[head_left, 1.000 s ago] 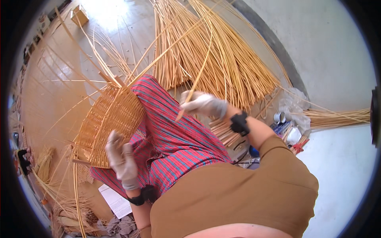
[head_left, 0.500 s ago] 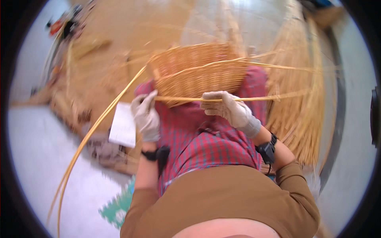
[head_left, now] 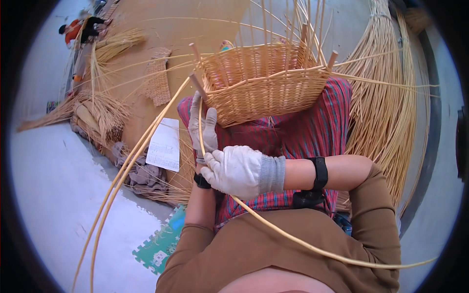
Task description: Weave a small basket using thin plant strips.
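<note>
A rectangular wicker basket (head_left: pixel 271 95) with tall stakes and wooden corner posts rests tilted across my lap. My left hand (head_left: pixel 204 129), in a whitish glove, is at its near left corner, its fingers stretched upward beside the post and its thumb apart. A pale wicker rod (head_left: pixel 293 237) passes over that palm. My gloved right hand (head_left: pixel 237 171) is closed round this rod just below the left hand; its far end curves past my waist to the lower right. Two more rods (head_left: pixel 124 171) hang from the left corner. The left fingertips are partly hidden.
Bundles of long wicker rods (head_left: pixel 378 112) lie on the right. To the left are a paper sheet (head_left: pixel 164 145), a woven piece (head_left: pixel 157 80), a grey cloth (head_left: pixel 141 171) and more rods (head_left: pixel 100 117). A green foam mat (head_left: pixel 159 246) lies lower left. A person (head_left: pixel 84 29) is far left.
My right hand has moved left across my body to beside my left hand, and the rod, earlier stretched level between both hands, now curves down and right. The basket appears farther right.
</note>
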Action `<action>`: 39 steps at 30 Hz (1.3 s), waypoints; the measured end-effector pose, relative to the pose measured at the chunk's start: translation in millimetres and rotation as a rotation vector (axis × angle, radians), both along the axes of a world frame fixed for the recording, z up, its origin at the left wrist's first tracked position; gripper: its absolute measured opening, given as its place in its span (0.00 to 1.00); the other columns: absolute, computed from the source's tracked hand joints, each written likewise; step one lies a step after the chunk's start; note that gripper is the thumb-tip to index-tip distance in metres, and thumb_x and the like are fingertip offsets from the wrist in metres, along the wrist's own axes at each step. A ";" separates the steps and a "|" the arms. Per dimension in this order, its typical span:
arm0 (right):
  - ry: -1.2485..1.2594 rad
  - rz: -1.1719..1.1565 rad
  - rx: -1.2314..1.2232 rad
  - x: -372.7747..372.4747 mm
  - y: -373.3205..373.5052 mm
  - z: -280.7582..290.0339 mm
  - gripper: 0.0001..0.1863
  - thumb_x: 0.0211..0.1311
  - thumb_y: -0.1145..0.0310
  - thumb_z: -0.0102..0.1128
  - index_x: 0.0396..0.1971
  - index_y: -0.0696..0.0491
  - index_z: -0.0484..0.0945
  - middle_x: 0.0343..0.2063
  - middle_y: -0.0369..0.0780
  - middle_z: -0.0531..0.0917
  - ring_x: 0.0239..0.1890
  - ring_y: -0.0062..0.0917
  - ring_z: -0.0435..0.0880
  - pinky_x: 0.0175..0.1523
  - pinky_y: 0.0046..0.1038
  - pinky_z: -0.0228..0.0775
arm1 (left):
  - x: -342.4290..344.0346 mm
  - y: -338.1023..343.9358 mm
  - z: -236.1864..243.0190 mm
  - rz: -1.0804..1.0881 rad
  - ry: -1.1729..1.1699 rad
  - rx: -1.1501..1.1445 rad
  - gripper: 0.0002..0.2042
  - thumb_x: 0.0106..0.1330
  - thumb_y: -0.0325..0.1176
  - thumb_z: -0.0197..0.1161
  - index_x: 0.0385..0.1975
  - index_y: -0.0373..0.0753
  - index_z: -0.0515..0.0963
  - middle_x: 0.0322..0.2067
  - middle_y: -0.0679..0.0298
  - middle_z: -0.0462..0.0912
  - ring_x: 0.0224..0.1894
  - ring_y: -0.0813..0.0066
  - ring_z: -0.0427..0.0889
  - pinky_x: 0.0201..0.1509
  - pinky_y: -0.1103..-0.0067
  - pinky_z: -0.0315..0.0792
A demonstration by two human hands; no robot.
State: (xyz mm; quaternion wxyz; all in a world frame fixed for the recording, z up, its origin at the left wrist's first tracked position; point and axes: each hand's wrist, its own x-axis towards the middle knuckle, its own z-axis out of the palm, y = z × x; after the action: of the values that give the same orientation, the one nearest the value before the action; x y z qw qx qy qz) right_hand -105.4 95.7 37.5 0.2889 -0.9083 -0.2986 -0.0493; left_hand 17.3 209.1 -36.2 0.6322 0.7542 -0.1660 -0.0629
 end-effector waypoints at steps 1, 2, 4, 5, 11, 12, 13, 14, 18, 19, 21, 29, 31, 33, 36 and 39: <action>0.016 -0.038 0.087 -2.5 -7.5 -0.4 0.18 0.67 0.63 0.60 0.50 0.59 0.81 0.41 0.51 0.87 0.38 0.43 0.89 0.31 0.39 0.85 | 4.6 2.5 -0.7 -0.027 0.010 0.211 0.28 0.75 0.32 0.64 0.71 0.30 0.67 0.66 0.49 0.76 0.70 0.60 0.74 0.75 0.68 0.65; -0.008 -0.079 0.164 -2.4 -14.5 -1.3 0.16 0.65 0.62 0.61 0.46 0.58 0.80 0.38 0.49 0.85 0.36 0.43 0.89 0.32 0.41 0.84 | 8.6 4.9 -2.6 -0.050 -0.127 0.288 0.28 0.75 0.33 0.65 0.71 0.30 0.68 0.66 0.49 0.77 0.69 0.59 0.75 0.74 0.68 0.66; -0.084 -0.137 0.390 -2.6 -29.2 -3.4 0.13 0.60 0.62 0.63 0.37 0.57 0.79 0.33 0.47 0.83 0.34 0.42 0.88 0.33 0.43 0.82 | 16.7 12.1 -7.3 -0.076 -0.272 0.492 0.28 0.74 0.33 0.66 0.70 0.30 0.69 0.65 0.47 0.77 0.68 0.58 0.76 0.73 0.68 0.68; -0.106 -0.171 0.422 -2.9 -34.0 -4.2 0.13 0.61 0.62 0.63 0.37 0.56 0.79 0.32 0.46 0.81 0.34 0.42 0.87 0.33 0.44 0.81 | 21.9 17.3 -8.9 -0.101 -0.269 0.448 0.27 0.73 0.33 0.66 0.69 0.29 0.70 0.63 0.47 0.79 0.66 0.57 0.79 0.71 0.68 0.70; -0.131 -0.206 0.326 0.6 -36.9 -1.1 0.12 0.60 0.62 0.64 0.34 0.56 0.77 0.33 0.46 0.80 0.33 0.40 0.87 0.32 0.42 0.80 | 56.8 28.5 -5.8 -0.265 -0.150 0.402 0.25 0.72 0.25 0.61 0.69 0.30 0.71 0.63 0.53 0.79 0.66 0.65 0.77 0.72 0.71 0.69; -0.105 -0.198 0.316 1.6 -35.7 -1.0 0.11 0.60 0.62 0.64 0.33 0.55 0.77 0.32 0.45 0.80 0.33 0.40 0.87 0.32 0.42 0.80 | 62.1 27.1 -1.2 -0.320 -0.087 0.378 0.25 0.72 0.23 0.60 0.69 0.30 0.71 0.64 0.55 0.78 0.67 0.67 0.76 0.73 0.71 0.68; -0.081 -0.191 0.304 0.3 -36.4 0.1 0.11 0.60 0.62 0.64 0.33 0.54 0.77 0.32 0.44 0.80 0.32 0.39 0.86 0.31 0.42 0.79 | 65.8 26.2 6.0 -0.377 -0.138 0.407 0.24 0.74 0.22 0.57 0.69 0.31 0.72 0.64 0.56 0.79 0.67 0.68 0.76 0.73 0.72 0.68; -0.053 -0.181 0.296 1.0 -36.1 -0.6 0.10 0.60 0.62 0.63 0.32 0.53 0.77 0.31 0.43 0.79 0.32 0.39 0.86 0.30 0.43 0.79 | 69.4 24.0 12.9 -0.363 -0.213 0.450 0.22 0.74 0.22 0.57 0.68 0.30 0.73 0.62 0.56 0.80 0.65 0.68 0.78 0.72 0.72 0.69; -0.061 -0.174 0.256 2.2 -39.0 -7.1 0.09 0.58 0.62 0.64 0.35 0.47 0.76 0.27 0.38 0.77 0.31 0.37 0.83 0.31 0.41 0.76 | 75.1 7.6 35.5 -0.281 -0.080 0.156 0.22 0.84 0.40 0.52 0.67 0.31 0.75 0.55 0.57 0.85 0.60 0.68 0.82 0.70 0.72 0.72; -0.091 -0.154 0.248 6.2 -37.8 -11.3 0.10 0.56 0.62 0.65 0.36 0.46 0.77 0.27 0.38 0.77 0.30 0.37 0.82 0.31 0.41 0.75 | 72.6 -5.2 30.5 -0.292 0.070 -0.069 0.24 0.83 0.45 0.51 0.64 0.31 0.77 0.50 0.58 0.85 0.55 0.68 0.84 0.65 0.72 0.76; -0.137 -0.113 0.265 13.9 -34.2 -20.8 0.07 0.60 0.61 0.60 0.36 0.42 0.74 0.25 0.35 0.76 0.30 0.33 0.81 0.32 0.37 0.73 | 76.0 -21.3 26.4 -0.293 0.239 -0.321 0.27 0.82 0.55 0.48 0.54 0.33 0.79 0.40 0.61 0.83 0.44 0.70 0.84 0.52 0.73 0.79; -0.512 -0.402 0.377 20.7 -50.3 -59.1 0.12 0.56 0.64 0.73 0.22 0.41 0.75 0.15 0.29 0.72 0.19 0.28 0.74 0.25 0.34 0.65 | 84.0 -40.8 12.4 -0.126 0.342 -0.340 0.30 0.78 0.65 0.51 0.20 0.46 0.69 0.13 0.75 0.62 0.12 0.84 0.59 0.15 0.83 0.54; -0.476 -0.664 0.504 27.9 -69.3 -71.2 0.14 0.58 0.69 0.76 0.23 0.45 0.75 0.16 0.34 0.72 0.18 0.34 0.74 0.24 0.36 0.66 | 81.7 -41.7 8.4 -0.087 0.323 -0.346 0.32 0.77 0.67 0.51 0.19 0.46 0.70 0.12 0.74 0.61 0.12 0.84 0.59 0.15 0.82 0.55; 0.011 -0.886 0.908 43.0 -85.5 -85.6 0.13 0.64 0.73 0.74 0.25 0.53 0.75 0.21 0.35 0.82 0.25 0.20 0.82 0.31 0.27 0.75 | 81.2 -41.1 5.4 -0.039 0.343 -0.300 0.33 0.76 0.69 0.48 0.19 0.46 0.68 0.11 0.74 0.58 0.12 0.82 0.56 0.15 0.80 0.54; 0.132 -0.892 1.123 61.7 -95.3 -100.7 0.12 0.62 0.72 0.78 0.27 0.54 0.79 0.25 0.30 0.84 0.31 0.10 0.82 0.37 0.21 0.77 | 83.8 -34.2 8.1 -0.138 0.359 -0.336 0.35 0.74 0.73 0.44 0.21 0.45 0.70 0.13 0.73 0.59 0.14 0.80 0.59 0.19 0.78 0.59; 0.242 -1.041 1.101 66.6 -96.8 -104.9 0.12 0.58 0.72 0.80 0.28 0.53 0.80 0.25 0.31 0.83 0.31 0.12 0.81 0.39 0.20 0.77 | 90.3 -19.8 19.2 -0.351 0.428 -0.380 0.36 0.74 0.74 0.40 0.29 0.42 0.74 0.23 0.68 0.75 0.28 0.73 0.78 0.38 0.75 0.75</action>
State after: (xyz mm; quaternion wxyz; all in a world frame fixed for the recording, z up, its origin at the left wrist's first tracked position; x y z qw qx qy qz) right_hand -38.8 -1.1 -67.3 0.6698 -0.6560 0.2688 -0.2208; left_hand 107.6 189.3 -16.9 0.7617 0.5524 -0.1654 -0.2955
